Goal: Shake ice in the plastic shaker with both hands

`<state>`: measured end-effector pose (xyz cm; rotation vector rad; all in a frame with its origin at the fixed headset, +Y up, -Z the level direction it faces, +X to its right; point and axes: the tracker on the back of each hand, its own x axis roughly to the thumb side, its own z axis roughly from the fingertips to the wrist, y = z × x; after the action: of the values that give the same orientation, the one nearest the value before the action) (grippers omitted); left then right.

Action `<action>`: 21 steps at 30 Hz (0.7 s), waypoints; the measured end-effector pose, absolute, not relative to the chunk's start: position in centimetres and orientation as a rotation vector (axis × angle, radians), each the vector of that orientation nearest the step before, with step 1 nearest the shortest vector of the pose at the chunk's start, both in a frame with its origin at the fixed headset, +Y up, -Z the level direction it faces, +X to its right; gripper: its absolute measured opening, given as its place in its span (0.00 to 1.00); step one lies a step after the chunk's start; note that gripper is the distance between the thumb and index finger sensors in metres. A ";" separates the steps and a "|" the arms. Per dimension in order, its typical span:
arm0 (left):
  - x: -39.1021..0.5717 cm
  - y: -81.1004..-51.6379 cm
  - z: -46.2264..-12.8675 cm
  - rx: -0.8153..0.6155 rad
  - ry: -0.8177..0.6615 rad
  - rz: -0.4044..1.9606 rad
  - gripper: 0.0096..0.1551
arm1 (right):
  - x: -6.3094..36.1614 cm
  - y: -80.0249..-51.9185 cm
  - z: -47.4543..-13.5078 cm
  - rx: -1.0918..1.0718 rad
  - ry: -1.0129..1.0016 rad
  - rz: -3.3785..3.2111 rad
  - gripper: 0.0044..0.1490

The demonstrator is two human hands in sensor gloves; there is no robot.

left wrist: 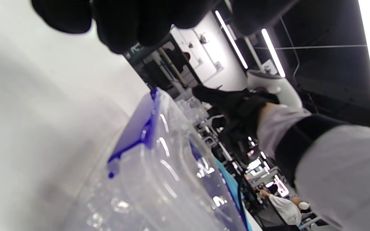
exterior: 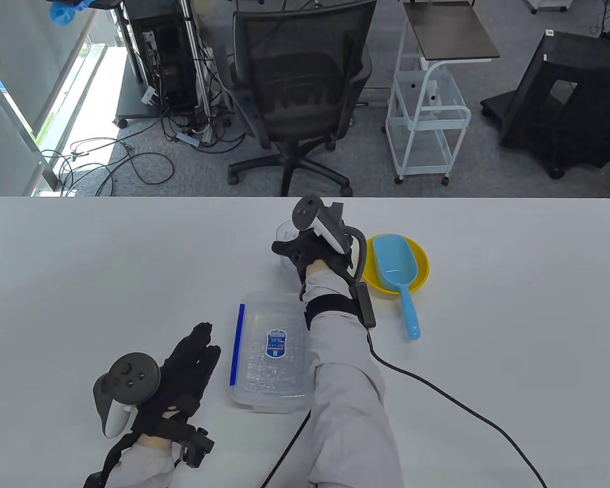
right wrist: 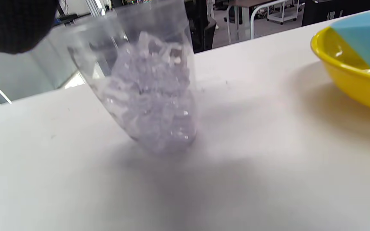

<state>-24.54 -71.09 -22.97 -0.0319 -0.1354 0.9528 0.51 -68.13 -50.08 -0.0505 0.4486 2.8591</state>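
Note:
A clear plastic shaker (exterior: 286, 233) stands at the middle of the white table, towards its far edge. In the right wrist view the shaker (right wrist: 153, 93) is filled with ice, and its top is cut off by the frame. My right hand (exterior: 291, 249) reaches over the table and grips the shaker's upper part from the right, thumb on the near side. One gloved fingertip (right wrist: 11, 25) shows beside the shaker. My left hand (exterior: 203, 340) rests flat on the table at the front left, fingers stretched out, holding nothing. Its fingertips (left wrist: 124, 22) show dark at the top of the left wrist view.
A clear lidded box with a blue strip (exterior: 272, 356) lies between my hands, under my right forearm; it also shows in the left wrist view (left wrist: 159, 166). A yellow bowl (exterior: 422, 254) holding a blue scoop (exterior: 396, 264) stands right of the shaker. A black cable (exterior: 437, 391) trails across the table.

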 end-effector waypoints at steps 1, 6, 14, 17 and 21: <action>-24.5 -71.1 -23.0 -0.033 -0.136 0.953 0.39 | 0.3 -68.4 -50.2 -0.077 0.451 2.880 0.75; -24.3 -71.2 -23.0 -0.034 -0.136 0.936 0.39 | -0.1 -69.9 -50.9 -0.107 0.571 2.932 0.71; -24.2 -71.1 -23.0 -0.038 -0.146 0.937 0.39 | 1.4 -69.5 -49.7 -0.047 0.328 2.849 0.74; -24.1 -70.9 -22.9 -0.034 -0.174 0.931 0.39 | 3.3 -67.2 -48.1 -0.050 0.116 2.834 0.73; -23.6 -70.2 -22.7 -0.012 -0.204 0.888 0.39 | 6.1 -63.4 -45.1 0.010 -0.091 2.802 0.72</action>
<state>-23.58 -70.18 -22.68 -0.0120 -0.2035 0.8880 6.11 -63.36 -45.06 0.0102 -0.0912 2.8020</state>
